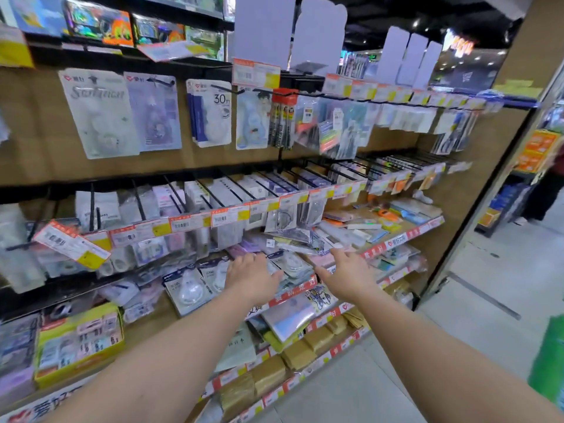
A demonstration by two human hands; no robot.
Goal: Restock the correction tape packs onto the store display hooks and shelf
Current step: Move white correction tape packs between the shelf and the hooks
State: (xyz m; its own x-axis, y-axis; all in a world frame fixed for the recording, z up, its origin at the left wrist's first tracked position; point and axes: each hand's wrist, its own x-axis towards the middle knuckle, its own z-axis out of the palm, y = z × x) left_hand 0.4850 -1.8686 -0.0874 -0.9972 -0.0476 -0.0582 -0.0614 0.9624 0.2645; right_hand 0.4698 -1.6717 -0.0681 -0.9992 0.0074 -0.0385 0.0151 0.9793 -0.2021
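Several correction tape packs (195, 288) in clear blisters with blue-and-white cards lie in a loose pile on the middle shelf (293, 293). More packs (210, 116) hang from the display hooks (227, 88) on the upper wall. My left hand (251, 276) reaches over the pile, fingers spread and relaxed, just above a pack (291, 264). My right hand (346, 271) stretches out beside it to the right, fingers straight, holding nothing. Whether either hand touches a pack is unclear.
A row of black hooks with orange-yellow price tags (189, 222) hangs just above the pile. A yellow-green carton (81, 343) sits at lower left. Notebooks and brown packets (297, 352) fill the lower shelves. The aisle floor (482, 300) lies to the right.
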